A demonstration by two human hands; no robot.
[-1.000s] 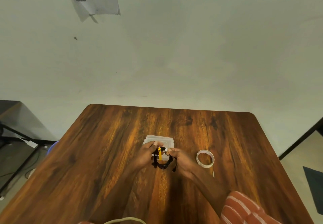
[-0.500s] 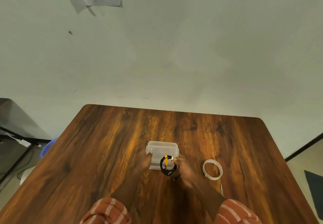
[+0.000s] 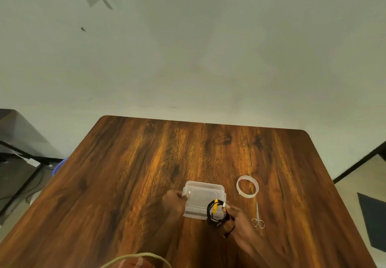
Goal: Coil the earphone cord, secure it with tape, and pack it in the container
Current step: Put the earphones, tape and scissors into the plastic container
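On a wooden table [image 3: 129,184], the left hand [image 3: 174,204] grips the lidded clear plastic container's [image 3: 203,196] left edge. The right hand [image 3: 238,222] pinches the coiled black earphone cord [image 3: 215,213], bound with yellow tape, over the container's near right corner. A tape roll [image 3: 247,187] and scissors [image 3: 258,217] lie just right.

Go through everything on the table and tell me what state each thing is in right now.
container: lid on, flat on the table, its left edge gripped by the left hand.
earphone cord: coiled, bound with yellow tape, held by the right hand over the container's near right corner.
tape roll: lying flat, untouched.
scissors: closed, lying flat, untouched.
table: bearing all of these.
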